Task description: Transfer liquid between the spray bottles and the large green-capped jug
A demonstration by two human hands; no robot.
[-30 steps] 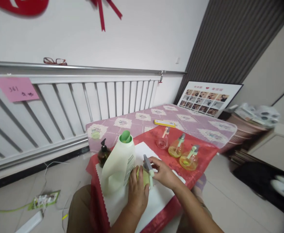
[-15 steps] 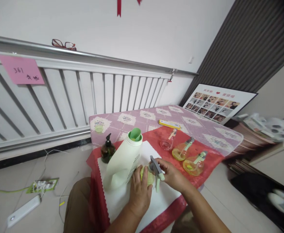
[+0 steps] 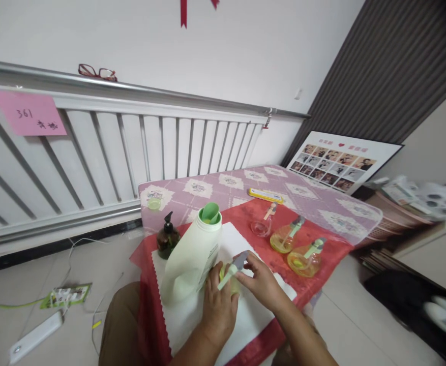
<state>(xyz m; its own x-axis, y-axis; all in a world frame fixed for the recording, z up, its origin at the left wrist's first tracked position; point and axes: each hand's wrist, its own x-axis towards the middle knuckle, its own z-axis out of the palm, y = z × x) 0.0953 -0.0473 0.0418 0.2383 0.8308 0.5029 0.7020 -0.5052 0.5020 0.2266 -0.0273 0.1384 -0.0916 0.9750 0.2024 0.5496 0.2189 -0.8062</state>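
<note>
On the white cloth (image 3: 192, 325), my left hand (image 3: 219, 300) is wrapped around a small clear spray bottle (image 3: 235, 288) with yellowish liquid, whose body it partly hides. My right hand (image 3: 259, 279) grips the grey and pale green spray head (image 3: 233, 269) on top of that bottle, thumb and fingers closed. Just left of my left hand stands a large pale green jug (image 3: 186, 264) with a green cup-like piece (image 3: 209, 212) in its mouth. Behind the jug is a dark brown pump bottle (image 3: 167, 238).
Several more spray bottles (image 3: 302, 260) stand on the red cloth (image 3: 245, 213) to the right. A yellow and white case (image 3: 265, 195) and a small pale green lid (image 3: 154, 204) lie on the patterned tablecloth (image 3: 301, 189). A white radiator (image 3: 154, 147) runs behind the table.
My right hand has turned the spray head, so its pale green trigger now points toward my left hand instead of toward me. My left hand stays around the bottle.
</note>
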